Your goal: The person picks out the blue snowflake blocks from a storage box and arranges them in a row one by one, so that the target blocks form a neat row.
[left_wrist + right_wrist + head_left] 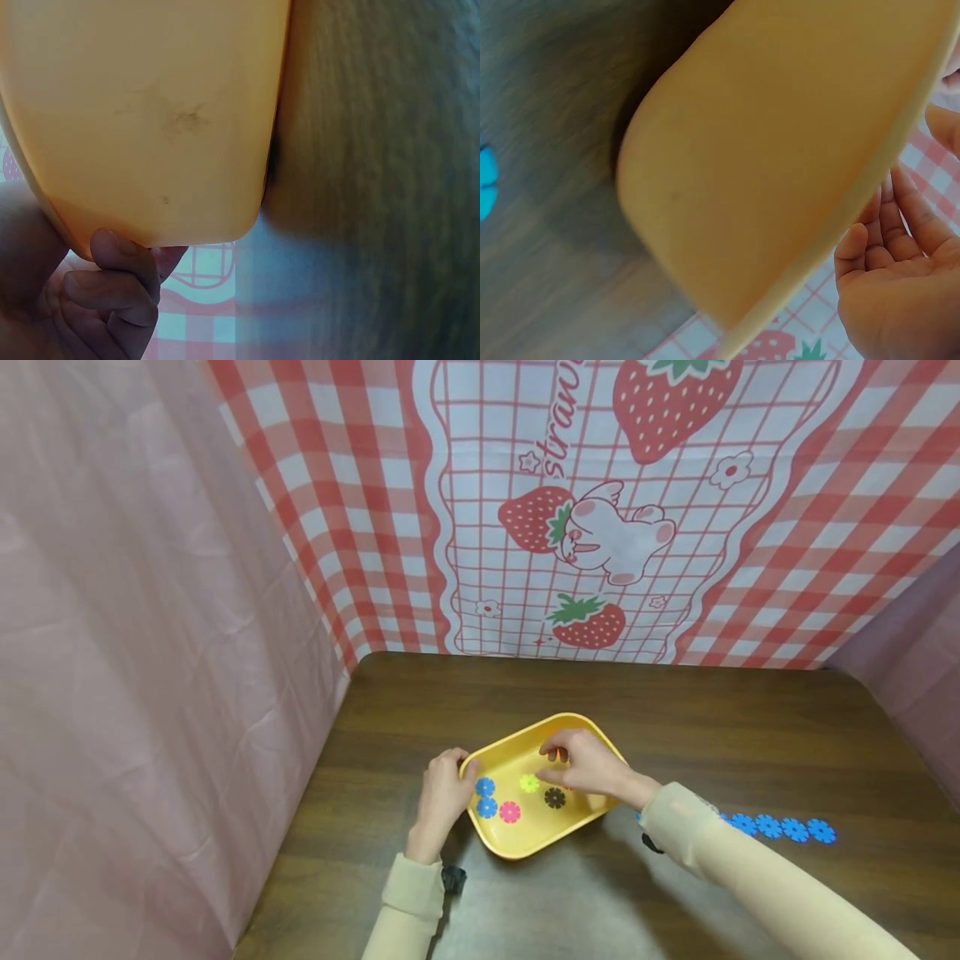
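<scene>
A yellow plastic tray [525,842] sits on the table, holding flower-shaped discs. My left hand [442,789] grips its left rim, thumb inside and fingers outside; the left wrist view shows curled fingers against the tray wall [180,165]. Over the tray's right half hovers my right hand [596,766], its thumb and fingers bent and apart, with nothing seen between them. Below lie a yellow-green disc [529,783], a black disc [555,798], a pink disc [510,812] and two blue discs [486,787]. Reddish bits near the right hand are mostly covered.
A row of blue discs [795,830] lies on the wooden table [420,693] to the right, partly behind the right sleeve [697,831]. A red-checked strawberry cloth [375,527] hangs at the back, and a pink curtain [150,652] on the left.
</scene>
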`<state>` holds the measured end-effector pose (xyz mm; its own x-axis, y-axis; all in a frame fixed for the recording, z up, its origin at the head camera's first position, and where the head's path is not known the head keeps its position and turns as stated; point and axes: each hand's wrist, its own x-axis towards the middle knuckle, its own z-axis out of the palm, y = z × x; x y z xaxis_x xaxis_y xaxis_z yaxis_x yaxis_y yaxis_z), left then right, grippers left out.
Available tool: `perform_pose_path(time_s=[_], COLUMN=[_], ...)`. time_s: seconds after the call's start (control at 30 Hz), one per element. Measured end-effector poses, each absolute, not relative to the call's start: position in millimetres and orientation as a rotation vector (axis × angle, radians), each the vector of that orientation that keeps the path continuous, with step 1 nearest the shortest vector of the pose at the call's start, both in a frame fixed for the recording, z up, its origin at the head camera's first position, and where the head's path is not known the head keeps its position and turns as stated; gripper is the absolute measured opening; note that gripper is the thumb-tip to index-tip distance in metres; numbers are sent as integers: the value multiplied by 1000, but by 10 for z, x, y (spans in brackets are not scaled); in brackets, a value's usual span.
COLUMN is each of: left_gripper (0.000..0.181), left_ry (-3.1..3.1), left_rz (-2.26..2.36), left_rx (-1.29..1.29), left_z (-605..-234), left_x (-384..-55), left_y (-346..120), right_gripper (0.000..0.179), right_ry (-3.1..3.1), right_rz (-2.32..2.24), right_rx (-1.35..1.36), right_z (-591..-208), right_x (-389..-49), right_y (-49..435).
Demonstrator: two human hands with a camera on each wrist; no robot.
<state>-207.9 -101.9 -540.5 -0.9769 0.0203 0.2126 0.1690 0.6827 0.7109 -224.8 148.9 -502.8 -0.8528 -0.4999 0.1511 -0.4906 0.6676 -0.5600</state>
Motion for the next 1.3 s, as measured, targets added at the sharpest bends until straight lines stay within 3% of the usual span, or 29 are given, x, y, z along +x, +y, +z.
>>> perform_pose_path(time_s=[0.33, 1.3], left_gripper=[15, 10], left_ry=[-2709, -2675], left_rz=[-1166, -1150], left_rx=[-151, -201], left_z=[-5412, -5403], left_x=[-2090, -2086], left_y=[-1020, -1035], right_gripper=[37, 31], right_ry=[2779, 2654], right_rz=[-921, -698], right_rx=[-874, -1130], right_z=[-5122, -5401], right_x=[-2242, -2159], right_y=[1210, 665])
